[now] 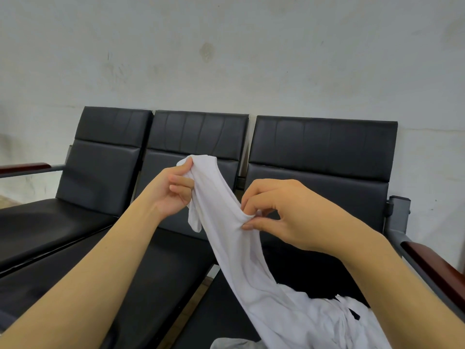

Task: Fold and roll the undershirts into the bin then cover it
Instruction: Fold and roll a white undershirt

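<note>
A white undershirt (234, 248) hangs stretched in the air over the black seats. My left hand (173, 190) grips its top end, fingers curled round the bunched fabric near a strap. My right hand (284, 212) pinches the shirt's edge lower down and to the right, between thumb and fingertips. The rest of the shirt trails down to a rumpled heap of white cloth (334, 321) on the right-hand seat. A bit of grey fabric (234, 343) shows at the bottom edge. No bin is in view.
A row of three black padded seats (196, 137) stands against a pale wall. Wooden-topped armrests are at the far left (25, 167) and the right (435, 265). A gap between the middle and right seat shows the floor (198, 293).
</note>
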Demonstrator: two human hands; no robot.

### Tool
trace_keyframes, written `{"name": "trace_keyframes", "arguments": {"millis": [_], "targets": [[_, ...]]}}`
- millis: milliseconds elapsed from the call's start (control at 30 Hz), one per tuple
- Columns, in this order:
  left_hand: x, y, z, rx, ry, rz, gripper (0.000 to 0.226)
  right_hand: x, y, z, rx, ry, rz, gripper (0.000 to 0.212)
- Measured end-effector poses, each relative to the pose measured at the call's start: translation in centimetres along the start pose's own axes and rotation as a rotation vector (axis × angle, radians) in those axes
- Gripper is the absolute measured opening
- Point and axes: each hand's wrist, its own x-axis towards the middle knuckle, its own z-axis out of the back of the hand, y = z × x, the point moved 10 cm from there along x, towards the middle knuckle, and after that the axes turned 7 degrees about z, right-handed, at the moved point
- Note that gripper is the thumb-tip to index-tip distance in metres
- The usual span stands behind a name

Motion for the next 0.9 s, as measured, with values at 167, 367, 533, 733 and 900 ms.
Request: {"name": "trace_keyframes", "arguments": {"millis": [167,367,533,733,900], "targets": [[-0.1,-0.4,-0.3,0.001,0.017,-0.017,0.024,-0.3,-0.6,0.2,-0.042,0.028,-0.022,0.01],[0.1,-0.2,-0.5,0.014,0.021,-0.006,0.034,-0.3,-1.9,-0.8,-0.042,0.07,-0.125,0.013],[-0.1,-0.5,-0.3,0.014,0.018,-0.011,0.034,-1.0,-3.7,0.2,-0.064,-0.009,-0.205,0.014],[-0.8,-1.3,-0.6,0.038,-0.014,-0.033,0.02,-2.0,-3.6,0.8,0.077,0.036,-0.212,0.015],[-2.3,-3.3,-3.0,0.145,0.029,-0.045,0.015,-3.4,-5.3,5.4,0.02,-0.149,-0.314,0.045]]}}
